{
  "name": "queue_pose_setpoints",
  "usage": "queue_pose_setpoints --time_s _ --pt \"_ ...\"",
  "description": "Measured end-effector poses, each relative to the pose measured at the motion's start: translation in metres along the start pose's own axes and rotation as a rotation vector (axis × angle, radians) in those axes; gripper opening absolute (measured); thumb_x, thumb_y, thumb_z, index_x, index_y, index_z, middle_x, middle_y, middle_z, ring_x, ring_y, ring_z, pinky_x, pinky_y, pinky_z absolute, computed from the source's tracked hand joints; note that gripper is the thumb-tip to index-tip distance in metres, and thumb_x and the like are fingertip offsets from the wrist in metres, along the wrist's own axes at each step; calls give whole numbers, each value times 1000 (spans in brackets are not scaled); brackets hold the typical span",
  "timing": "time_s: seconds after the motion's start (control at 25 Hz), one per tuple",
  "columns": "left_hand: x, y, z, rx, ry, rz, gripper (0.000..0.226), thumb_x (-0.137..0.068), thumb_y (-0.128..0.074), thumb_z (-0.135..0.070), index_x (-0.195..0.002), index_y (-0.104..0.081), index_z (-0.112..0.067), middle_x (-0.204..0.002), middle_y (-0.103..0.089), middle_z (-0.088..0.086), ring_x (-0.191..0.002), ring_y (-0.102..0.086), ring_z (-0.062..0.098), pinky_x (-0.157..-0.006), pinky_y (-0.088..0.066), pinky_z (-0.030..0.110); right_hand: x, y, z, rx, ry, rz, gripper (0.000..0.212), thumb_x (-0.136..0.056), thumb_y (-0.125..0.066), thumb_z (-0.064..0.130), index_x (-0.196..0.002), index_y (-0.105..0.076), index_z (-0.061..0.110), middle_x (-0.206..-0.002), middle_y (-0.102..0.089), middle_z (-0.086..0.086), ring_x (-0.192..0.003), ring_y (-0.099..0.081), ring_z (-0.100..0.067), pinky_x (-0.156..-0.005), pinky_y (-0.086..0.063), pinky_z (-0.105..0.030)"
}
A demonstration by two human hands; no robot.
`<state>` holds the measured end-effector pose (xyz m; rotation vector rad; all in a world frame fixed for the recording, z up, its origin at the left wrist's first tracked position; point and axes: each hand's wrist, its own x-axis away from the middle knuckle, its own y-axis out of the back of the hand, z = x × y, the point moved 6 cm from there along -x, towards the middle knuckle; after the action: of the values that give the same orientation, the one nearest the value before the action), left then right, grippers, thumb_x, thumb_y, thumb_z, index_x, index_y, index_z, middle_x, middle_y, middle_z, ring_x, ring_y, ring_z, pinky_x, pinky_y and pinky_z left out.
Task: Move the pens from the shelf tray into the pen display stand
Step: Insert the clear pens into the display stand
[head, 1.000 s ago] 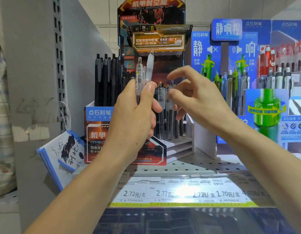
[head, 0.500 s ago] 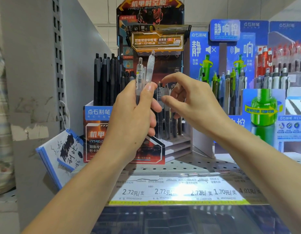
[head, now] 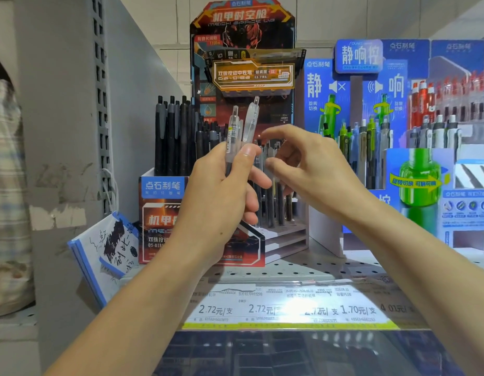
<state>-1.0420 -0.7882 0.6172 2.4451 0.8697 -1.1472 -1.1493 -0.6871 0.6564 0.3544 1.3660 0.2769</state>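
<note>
Gripping two clear pens (head: 242, 126) upright, left hand (head: 219, 191), right hand (head: 311, 164) seemingly empty, fingers loosely spread beside them

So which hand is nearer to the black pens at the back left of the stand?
Left. The left hand sits just in front and right of the black pens, gripping clear pens; the right hand is farther right.

Stationery shop: price labels (head: 287, 310), pen displays (head: 243, 63).

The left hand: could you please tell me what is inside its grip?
The left hand grips two clear pens, their tops sticking up above the thumb. Their lower halves are covered by the palm and fingers, so whether more pens sit in the fist cannot be seen.
</note>
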Motion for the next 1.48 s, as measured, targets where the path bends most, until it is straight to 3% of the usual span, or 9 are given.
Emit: queue_pose_setpoints --time_s 0.12,0.2,0.44,0.64,0.8,0.92,1.0,1.32,1.48 --pt "0 -6 1 14 41 42 19 -106 -47 -31 -110 -62 -20 -76 -74 3 -47 -52 9 -42 -47 22 -1 13 -4 -406 -102 -116 23 -101 -57 18 -123 -65 19 -72 -65 -1 -55 -60 -16 -53 -56 -35" --pt "0 -9 -1 7 48 67 19 -106 -47 -31 -107 -63 -21 -77 -74 4 -47 -52 10 -41 -47 22 0 11 -1 -703 -159 -64 17 -102 -59 23 -114 -67 15 -73 -64 0 -57 -57 -13 -48 -52 -28" --pt "0 -19 -4 -109 23 143 23 -106 -46 -35 -104 -65 -21 -79 -73 7 -50 -58 15 -47 -52 26 2 4 -3 -776 -222 117 15 -91 -73 27 -89 -69 13 -64 -59 9 -57 -47 -6 -49 -37 -19" --pt "1 -17 0 -41 88 123 22 -106 -45 -36 -106 -61 -20 -79 -73 9 -49 -58 15 -39 -47 25 -5 19 -17 -999 -333 -7 15 -97 -65 14 -108 -67 4 -84 -68 -5 -57 -54 -8 -45 -46 -19" --pt "-2 -1 -3 -180 34 8 29 -105 -41 -42 -104 -60 -21 -71 -70 -1 -46 -52 10 -38 -37 18 -5 31 -28 -723 -319 -149 31 -95 -55 3 -125 -58 9 -81 -67 -15 -55 -54 -16 -46 -50 -28" --pt "-5 2 -1 -211 68 -34 40 -101 -39 -53 -107 -58 -18 -71 -59 -2 -55 -43 11 -51 -33 28 1 25 -21 -403 -217 -67 44 -86 -51 7 -127 -50 25 -76 -68 -12 -52 -57 -23 -52 -54 -35" --pt "-6 1 3 -169 107 -54 32 -98 -38 -50 -105 -55 -24 -71 -54 -3 -55 -40 12 -52 -30 31 2 20 -17 -281 -167 -22 43 -84 -51 12 -123 -52 29 -69 -68 -3 -50 -60 -21 -56 -58 -39" --pt "-4 -2 0 -145 52 -79 20 -103 -40 -39 -104 -56 -28 -71 -55 -6 -56 -42 11 -56 -33 32 3 14 -17 -210 -149 -2 40 -83 -51 13 -118 -54 32 -73 -71 -6 -54 -65 -19 -68 -60 -47" --pt "-3 -6 -1 -135 31 -63 18 -106 -41 -38 -107 -57 -29 -68 -57 -9 -56 -45 7 -58 -35 30 5 8 -15 -197 -140 43 37 -85 -54 13 -115 -56 34 -75 -72 -4 -50 -67 -18 -59 -62 -43"
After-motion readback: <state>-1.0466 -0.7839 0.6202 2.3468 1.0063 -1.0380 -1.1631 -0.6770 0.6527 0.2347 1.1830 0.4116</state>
